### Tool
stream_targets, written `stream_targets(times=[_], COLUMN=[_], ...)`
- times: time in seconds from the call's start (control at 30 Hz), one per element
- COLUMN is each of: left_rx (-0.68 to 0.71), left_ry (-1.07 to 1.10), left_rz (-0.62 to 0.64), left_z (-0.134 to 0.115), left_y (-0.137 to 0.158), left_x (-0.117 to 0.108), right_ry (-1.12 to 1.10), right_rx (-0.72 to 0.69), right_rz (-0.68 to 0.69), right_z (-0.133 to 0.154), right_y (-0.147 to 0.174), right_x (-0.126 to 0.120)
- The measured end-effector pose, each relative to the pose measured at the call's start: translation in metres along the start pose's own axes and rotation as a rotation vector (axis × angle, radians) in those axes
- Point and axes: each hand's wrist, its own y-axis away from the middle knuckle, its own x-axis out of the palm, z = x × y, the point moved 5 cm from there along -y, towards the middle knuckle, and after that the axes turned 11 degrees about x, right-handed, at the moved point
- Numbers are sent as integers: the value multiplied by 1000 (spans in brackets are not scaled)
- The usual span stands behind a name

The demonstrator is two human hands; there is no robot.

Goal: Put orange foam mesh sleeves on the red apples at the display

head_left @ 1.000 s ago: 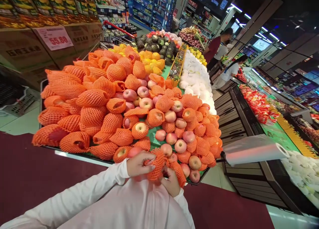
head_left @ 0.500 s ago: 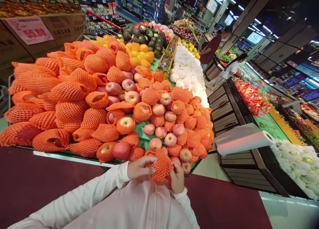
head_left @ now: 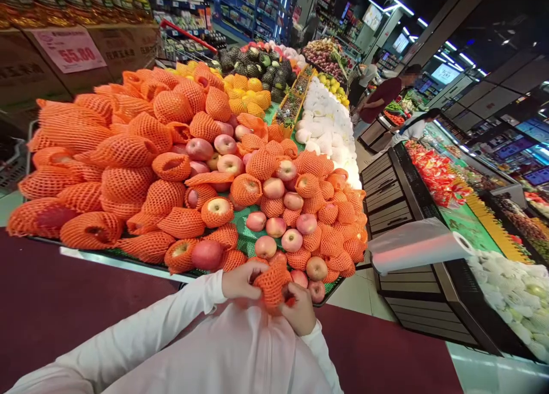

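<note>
A broad fruit display (head_left: 246,242) spreads across a supermarket floor, with a slat-fronted counter (head_left: 384,202) standing to its right. A mound of orange-netted fruit (head_left: 128,191) covers the display's left side, sleeves lying at many angles, while a bank of white-wrapped fruit (head_left: 326,132) runs away along the far right edge. Beyond it, a shopper in a maroon top (head_left: 381,101) stands beside another produce stand. In the foreground, a person in a pale zipped jacket (head_left: 257,351) works at the display's near edge, and a roll of clear bags (head_left: 418,252) juts out to the right, its open end facing right. The left hand (head_left: 242,281) grips one side of an orange foam net (head_left: 271,282), thumb and fingers pinched on the mesh; the right hand (head_left: 300,309), fingers curled, clasps its lower right side. The net is held close in front of the jacket, just short of the display's front edge. Its long axis runs near upright in view, the narrower upper end pointing away toward the fruit, the lower end, blurred, toward the zipper; whether it encloses anything cannot be told. Just beyond the right hand sits a bare apple (head_left: 316,291).
</note>
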Motion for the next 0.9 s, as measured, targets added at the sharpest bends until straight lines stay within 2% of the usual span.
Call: stream_targets(times=[0.07,0.13,0.2,0.27,0.33,0.4,0.47,0.53,0.63,0.73,0.8,0.9], left_rx=[81,151,177,178,190,196,193,201,224,206,210,226], left_ry=[-84,-97,7,159,244,245,235,224,192,165,112,20], left_rz=[-110,-179,-209,-265,-402,-560,-644,-626,-443,-255,-237,-266], left_z=[-11,-18,-17,-11,-8,-8,-11,-16,-21,-20,-21,-23], left_y=[3,6,8,10,12,17,25,31,38,38,37,35], left_x=[-12,-17,-16,-16,-22,-31,-37,-37,-25,-11,-11,-21], right_ry=[67,70,-6,-139,-253,-286,-329,-472,-720,-785,-785,-829], right_rx=[-14,-27,-46,-69,-113,-164,-171,-102,24,80,110,144], right_rz=[-75,-232,-371,-397,-231,63,294,301,206,294,261,81], right_z=[5,12,20,31,46,61,69,64,45,32,25,16], right_y=[-6,-12,-16,-19,-20,-17,-12,-12,-20,-26,-30,-31], right_x=[-4,-15,-25,-28,-21,-6,6,8,10,21,23,16])
